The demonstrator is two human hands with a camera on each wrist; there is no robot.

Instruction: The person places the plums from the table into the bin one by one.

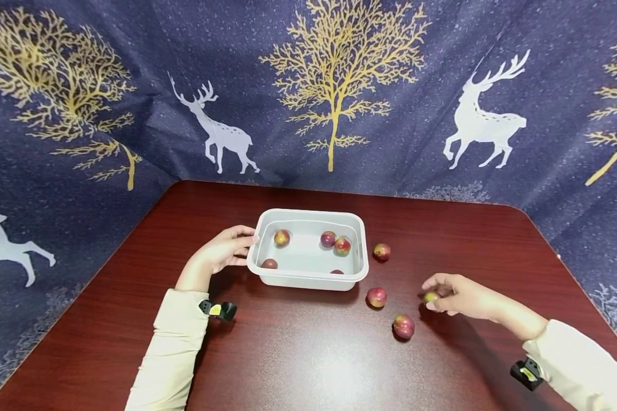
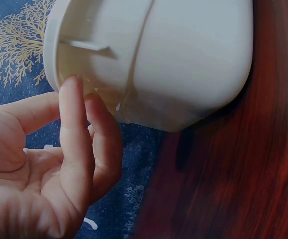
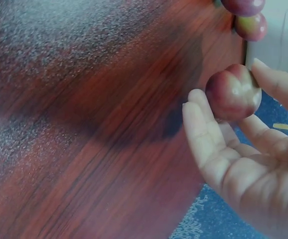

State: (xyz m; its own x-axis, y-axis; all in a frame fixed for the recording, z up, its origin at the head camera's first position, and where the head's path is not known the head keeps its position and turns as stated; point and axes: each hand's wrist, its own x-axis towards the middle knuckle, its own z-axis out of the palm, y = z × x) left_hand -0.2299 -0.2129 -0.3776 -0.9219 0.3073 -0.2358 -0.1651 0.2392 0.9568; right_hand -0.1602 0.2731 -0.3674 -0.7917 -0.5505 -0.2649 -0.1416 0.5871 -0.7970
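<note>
A white plastic tub point(image 1: 308, 278) sits on the table with several red and yellow plums inside, among them a plum point(image 1: 281, 238) near its left wall. My left hand point(image 1: 225, 249) holds the tub's left rim; the left wrist view shows fingertips point(image 2: 72, 92) under the rim against the outer wall. Right of the tub, my right hand point(image 1: 457, 295) pinches a plum point(image 3: 233, 93) between thumb and fingers, close above the table. Nearest to that hand lies a loose plum point(image 1: 403, 327), with another plum point(image 1: 376, 297) beyond it and a third plum point(image 1: 381, 252) beside the tub.
The dark red wooden table point(image 1: 267, 354) has a glossy patch of reflected light at its front. Behind it hangs a blue cloth point(image 1: 288, 114) printed with white deer and golden trees. Black bands with cameras are strapped over both sleeves point(image 1: 177, 337).
</note>
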